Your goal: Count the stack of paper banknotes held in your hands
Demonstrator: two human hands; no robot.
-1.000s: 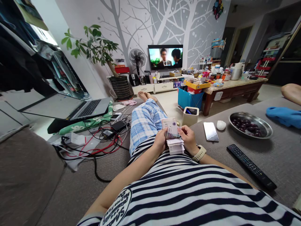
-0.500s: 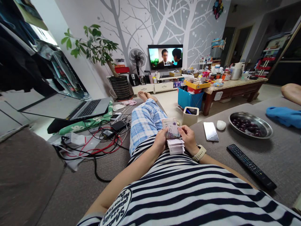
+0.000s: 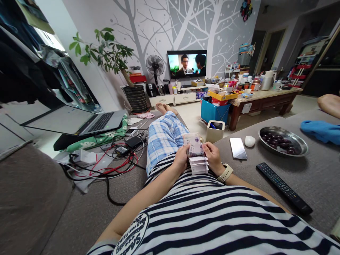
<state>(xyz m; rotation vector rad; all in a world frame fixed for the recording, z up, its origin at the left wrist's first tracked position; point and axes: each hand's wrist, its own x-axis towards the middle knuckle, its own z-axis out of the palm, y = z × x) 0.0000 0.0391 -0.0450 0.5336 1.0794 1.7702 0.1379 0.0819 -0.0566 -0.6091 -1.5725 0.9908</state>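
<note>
Above my lap, a small stack of purplish banknotes [image 3: 194, 144] is held between my two hands. My left hand [image 3: 182, 158] pinches the stack along its left edge. At the right edge, the closed thumb and fingers of my right hand [image 3: 211, 156] grip the notes; a pale watch [image 3: 225, 173] sits on that wrist. Just below the stack, folded pale paper slips [image 3: 198, 165] hang in overlapping layers between the hands, over the striped shirt [image 3: 212, 209]. How the slips join the banknotes is hidden by my fingers.
On the sofa to the right lie a phone [image 3: 238, 148], a white mouse-like object [image 3: 249, 141], a remote [image 3: 283, 187] and a steel bowl [image 3: 305, 150] of dark fruit. Leftward are a laptop [image 3: 103, 122] and tangled cables [image 3: 130, 156]. A bin [image 3: 215, 134] stands beyond.
The top banknote's face looks different, its upper part now flatter and more exposed. My right fingers have shifted slightly at the edge. My left hand stays in place.
</note>
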